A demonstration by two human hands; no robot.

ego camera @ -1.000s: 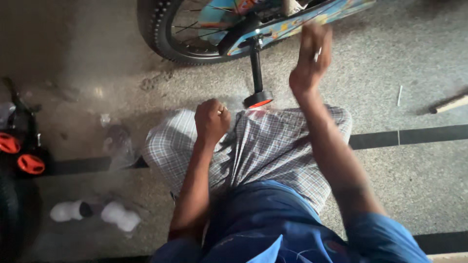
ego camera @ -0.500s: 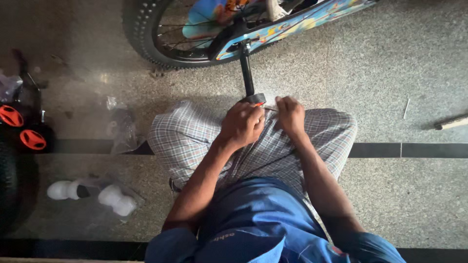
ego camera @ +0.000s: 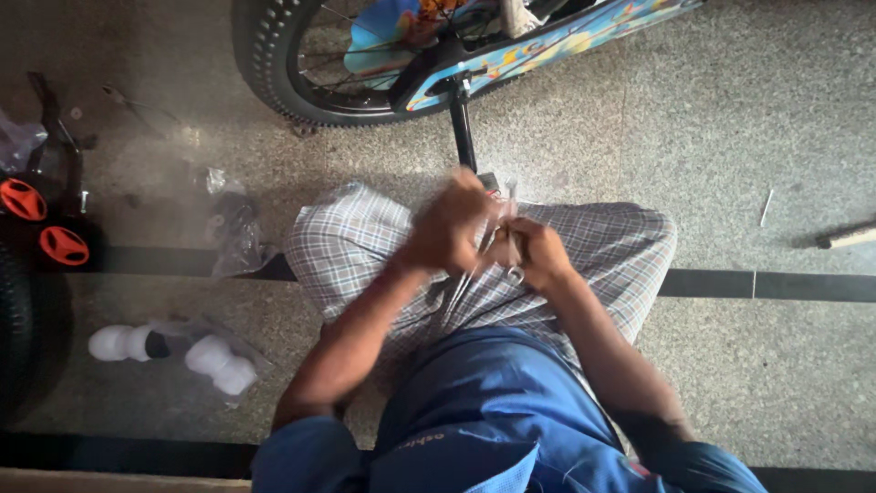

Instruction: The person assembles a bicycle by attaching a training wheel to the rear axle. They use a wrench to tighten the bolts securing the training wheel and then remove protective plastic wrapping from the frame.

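Hands over lap, below bicycle wheel (ego camera: 301,64).
Left hand (ego camera: 447,228) and right hand (ego camera: 538,256) pinching blurred metal tool (ego camera: 513,239); kickstand (ego camera: 463,132) just ahead, white parts (ego camera: 214,361) at left.

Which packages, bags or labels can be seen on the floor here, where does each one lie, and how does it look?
Clear plastic bag: on the floor left of the knees, crumpled, dark parts inside.
Clear plastic bag: lower left, flat, holding white rounded parts.
Clear plastic bag: at the left edge, crumpled.
Bicycle frame: at the top, blue with colourful picture decals.

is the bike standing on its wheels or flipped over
Cannot tell for sure. Only one knobby wheel and part of the colourful frame show at the top edge; a black post runs from it toward the hands.
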